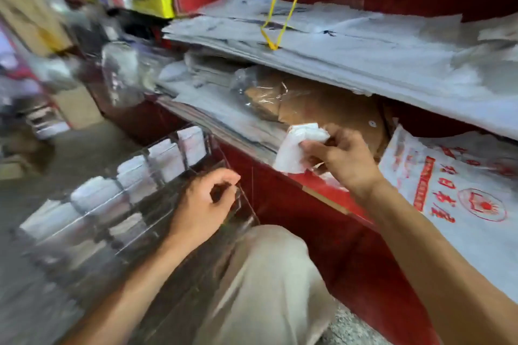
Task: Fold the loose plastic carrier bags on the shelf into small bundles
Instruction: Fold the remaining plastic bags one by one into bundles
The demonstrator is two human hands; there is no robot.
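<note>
Nearest the lens, at 6 o'clock, a bent knee in pale trousers (269, 274) fills the lower centre, flanked by two bare forearms. Left hand (203, 204), just toward 10 o'clock from the knee, has its fingers curled with thumb and forefinger close together at the top edge of a clear acrylic organiser (134, 204); whether it actually grips that edge cannot be told through the blur. White folded bundles (162, 158) stand in the organiser's compartments, running away toward 9 o'clock. Right hand (340, 159), at 3 o'clock from the organiser, pinches a small white plastic bag bundle (298, 145) between thumb and curled fingers, holding it over the front lip of the red shelf unit (322, 232). At 4 o'clock from that hand, a loose white carrier bag with red printing (459, 199) lies flat on the lower shelf, draping over its edge. Behind the held bundle, brown paper items (322, 109), partly under clear film, rest on the lower shelf beside stacked pale sheets (224, 112). Above, toward 12 o'clock, a thick stack of flat white bags (350, 56) covers the upper shelf, threaded by a yellow cord (276, 8) hanging from above. Far left, toward 10 o'clock, cluttered goods appear too blurred to identify.
</note>
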